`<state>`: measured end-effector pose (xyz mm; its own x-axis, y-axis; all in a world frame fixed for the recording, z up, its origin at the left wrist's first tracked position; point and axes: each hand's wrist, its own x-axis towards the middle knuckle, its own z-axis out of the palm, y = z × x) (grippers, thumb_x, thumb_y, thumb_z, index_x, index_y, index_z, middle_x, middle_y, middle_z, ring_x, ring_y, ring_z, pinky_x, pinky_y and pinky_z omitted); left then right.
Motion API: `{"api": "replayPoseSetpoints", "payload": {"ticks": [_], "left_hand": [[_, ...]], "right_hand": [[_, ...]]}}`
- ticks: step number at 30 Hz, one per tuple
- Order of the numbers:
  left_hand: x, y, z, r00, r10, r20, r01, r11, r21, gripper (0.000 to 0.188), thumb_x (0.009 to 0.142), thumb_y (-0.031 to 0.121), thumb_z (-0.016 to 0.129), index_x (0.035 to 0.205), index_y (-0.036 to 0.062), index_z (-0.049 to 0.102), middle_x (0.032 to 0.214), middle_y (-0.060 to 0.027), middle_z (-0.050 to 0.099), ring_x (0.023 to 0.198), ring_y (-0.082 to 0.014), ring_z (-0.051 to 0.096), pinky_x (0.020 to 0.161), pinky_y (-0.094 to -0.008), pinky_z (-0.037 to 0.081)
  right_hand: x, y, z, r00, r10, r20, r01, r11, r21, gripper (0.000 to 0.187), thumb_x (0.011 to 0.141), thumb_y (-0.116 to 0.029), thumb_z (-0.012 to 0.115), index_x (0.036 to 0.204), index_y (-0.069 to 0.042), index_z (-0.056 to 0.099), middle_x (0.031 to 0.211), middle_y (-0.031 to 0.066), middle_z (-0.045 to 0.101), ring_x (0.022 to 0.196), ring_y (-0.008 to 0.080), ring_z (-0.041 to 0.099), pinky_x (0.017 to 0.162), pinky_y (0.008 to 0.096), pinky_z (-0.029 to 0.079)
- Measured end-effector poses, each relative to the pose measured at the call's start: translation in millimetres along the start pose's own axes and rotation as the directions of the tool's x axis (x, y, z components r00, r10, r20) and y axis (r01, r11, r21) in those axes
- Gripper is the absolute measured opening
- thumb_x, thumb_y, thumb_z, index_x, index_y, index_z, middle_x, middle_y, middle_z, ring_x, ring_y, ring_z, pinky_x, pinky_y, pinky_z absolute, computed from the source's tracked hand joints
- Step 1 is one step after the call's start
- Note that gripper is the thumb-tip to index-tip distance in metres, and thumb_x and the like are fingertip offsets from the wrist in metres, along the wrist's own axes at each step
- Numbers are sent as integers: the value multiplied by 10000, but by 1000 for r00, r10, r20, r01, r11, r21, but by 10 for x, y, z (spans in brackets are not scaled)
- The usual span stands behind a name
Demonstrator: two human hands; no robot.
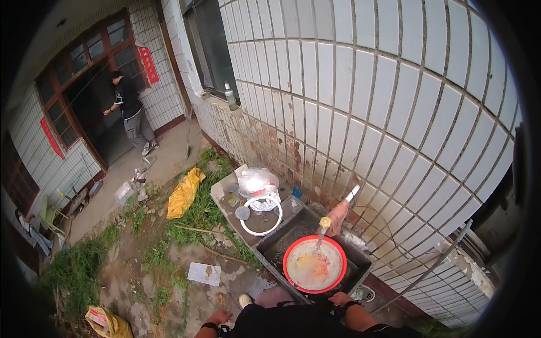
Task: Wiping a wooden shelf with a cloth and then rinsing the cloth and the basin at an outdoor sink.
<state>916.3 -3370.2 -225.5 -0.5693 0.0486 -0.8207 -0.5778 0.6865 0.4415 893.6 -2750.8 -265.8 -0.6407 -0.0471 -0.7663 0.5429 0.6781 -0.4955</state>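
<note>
A red-rimmed basin (pixel 288 258) sits in the grey stone sink (pixel 269 260) before me. Cloudy water with orange and reddish bits at its middle fills the basin. From the tap (pixel 325 222), which has a yellow handle, a stream runs into it. My right hand (pixel 341 299) is by the sink's near edge, just below the basin; its fingers look loose, with nothing seen in them. Whether it touches the edge, I cannot tell. Down at my left side, away from the sink, my left hand (pixel 221 317) has loosely parted fingers and holds nothing visible.
On the slab left of the sink lie a white ring (pixel 244 225) and a white plastic bag (pixel 257 181). A tiled wall (pixel 360 107) rises behind. Yellow sacks (pixel 185 193) lie on grassy ground. Another person (pixel 128 107) stands by the doorway.
</note>
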Motion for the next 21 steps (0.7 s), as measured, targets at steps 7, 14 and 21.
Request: {"api": "replayPoseSetpoints", "payload": {"ticks": [7, 14, 21], "left_hand": [[-8, 280, -24, 1000, -18, -1, 18, 1000, -19, 420, 903, 402, 553, 930, 22, 730, 819, -81, 727, 754, -211, 689, 706, -353, 534], [107, 275, -41, 993, 116, -4, -113, 971, 210, 477, 873, 453, 522, 932, 30, 734, 858, -123, 734, 805, -277, 705, 797, -387, 536], [134, 78, 145, 987, 137, -81, -117, 970, 215, 450, 870, 431, 526, 906, 41, 745, 861, -119, 744, 867, -282, 710, 845, -387, 532]], "right_hand": [[20, 119, 71, 998, -56, -10, 56, 997, 46, 334, 820, -357, 739, 809, -25, 711, 715, 60, 674, 635, 172, 634, 578, 332, 510], [149, 76, 110, 997, 79, -1, -79, 996, 38, 242, 802, -251, 741, 752, -29, 660, 710, 47, 668, 626, 172, 631, 588, 322, 511], [58, -54, -101, 998, -62, 3, 62, 988, -144, 304, 850, -370, 670, 761, -79, 667, 649, 24, 626, 575, 167, 599, 532, 347, 481]]}}
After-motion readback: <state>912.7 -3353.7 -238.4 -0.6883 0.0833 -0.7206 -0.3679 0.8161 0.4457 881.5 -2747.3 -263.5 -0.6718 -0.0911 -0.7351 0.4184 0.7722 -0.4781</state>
